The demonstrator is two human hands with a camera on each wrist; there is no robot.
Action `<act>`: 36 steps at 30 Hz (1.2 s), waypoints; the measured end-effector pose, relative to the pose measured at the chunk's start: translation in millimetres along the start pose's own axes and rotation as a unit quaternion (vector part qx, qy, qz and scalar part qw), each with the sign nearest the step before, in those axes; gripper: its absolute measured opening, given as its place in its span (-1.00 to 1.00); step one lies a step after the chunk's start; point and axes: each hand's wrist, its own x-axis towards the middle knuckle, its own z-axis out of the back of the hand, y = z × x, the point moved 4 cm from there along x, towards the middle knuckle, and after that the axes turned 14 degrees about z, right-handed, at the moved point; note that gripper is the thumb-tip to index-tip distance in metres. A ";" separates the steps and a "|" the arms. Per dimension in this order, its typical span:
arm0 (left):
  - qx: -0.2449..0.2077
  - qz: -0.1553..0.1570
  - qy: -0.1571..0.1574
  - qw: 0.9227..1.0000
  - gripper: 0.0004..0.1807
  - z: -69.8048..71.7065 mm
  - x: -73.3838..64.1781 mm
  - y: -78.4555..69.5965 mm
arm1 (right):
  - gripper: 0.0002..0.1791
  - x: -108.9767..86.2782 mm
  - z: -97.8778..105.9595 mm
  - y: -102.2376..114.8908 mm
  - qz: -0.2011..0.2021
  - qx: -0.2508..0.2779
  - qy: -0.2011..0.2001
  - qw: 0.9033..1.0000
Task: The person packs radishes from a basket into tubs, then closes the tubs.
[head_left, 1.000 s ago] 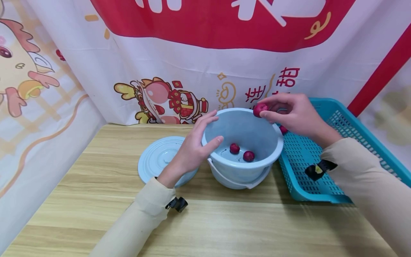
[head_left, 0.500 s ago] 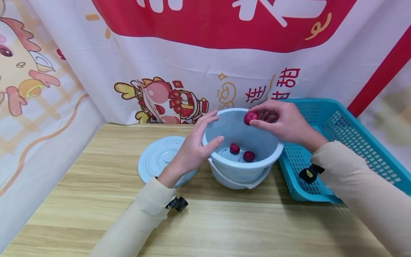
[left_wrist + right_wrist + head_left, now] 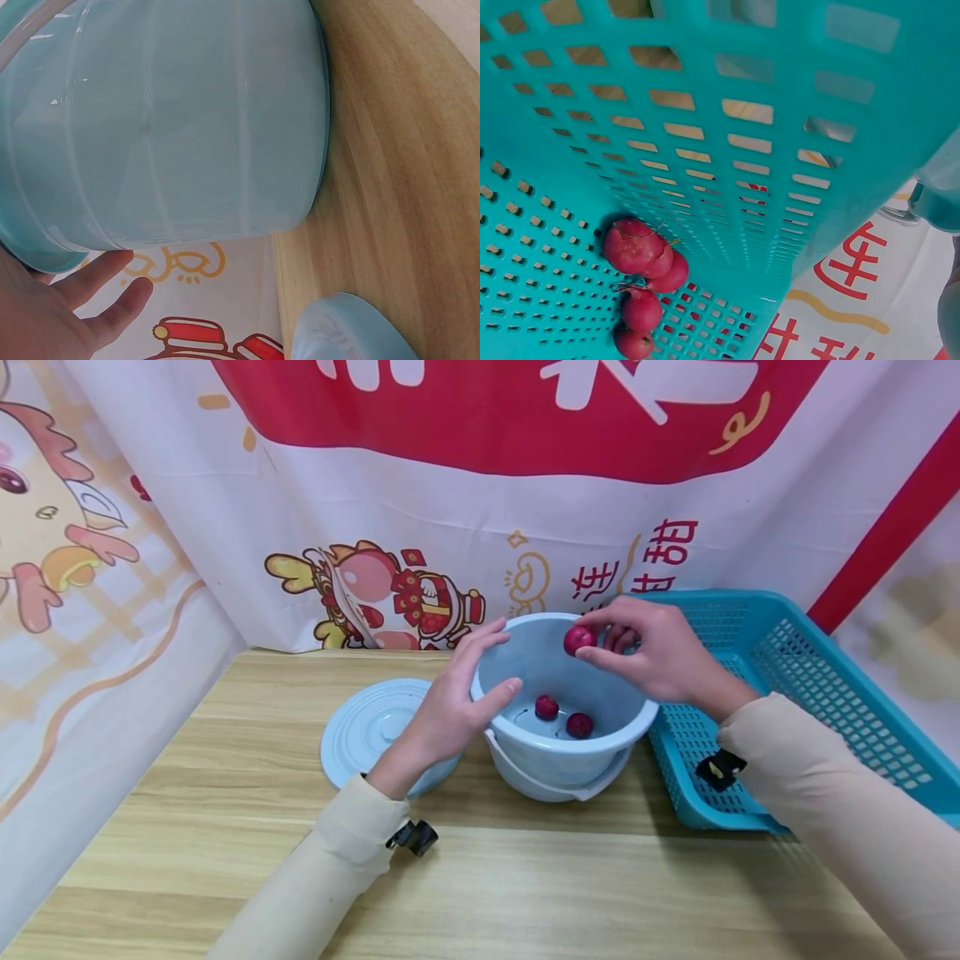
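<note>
A light blue bucket (image 3: 536,768) stands on the table with two red radishes (image 3: 579,725) on its floor. My left hand (image 3: 461,702) rests against the bucket's left rim, its fingers straight and thumb reaching over the edge. In the left wrist view, some fingers (image 3: 112,311) lie beside the bucket wall. Over the bucket's opening, my right hand (image 3: 660,652) pinches another radish (image 3: 581,640) between thumb and fingertips. At the right, a teal basket (image 3: 697,814) stands close to the bucket. Several radishes (image 3: 634,247) lie clustered in it, in the right wrist view.
The bucket's round lid (image 3: 367,727) lies on the wooden table (image 3: 225,810) to the left, partly under my left forearm. A printed white cloth (image 3: 337,493) hangs behind the table. The bucket's handle (image 3: 581,795) hangs down at the front.
My right hand has moved left from the bucket's right rim to over its opening, carrying the radish. The left hand has stayed in place.
</note>
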 end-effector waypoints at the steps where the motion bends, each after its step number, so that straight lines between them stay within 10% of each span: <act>1: 0.000 0.000 0.000 1.000 -0.23 0.0 0.0 0.0 | -0.49 -0.1 -0.2 0.0 0.000 0.000 0.000 1.000; 36: -0.001 -0.007 -0.002 1.000 -0.25 0.4 0.6 0.7 | -0.50 -2.5 -0.1 2.7 0.004 0.002 0.007 1.000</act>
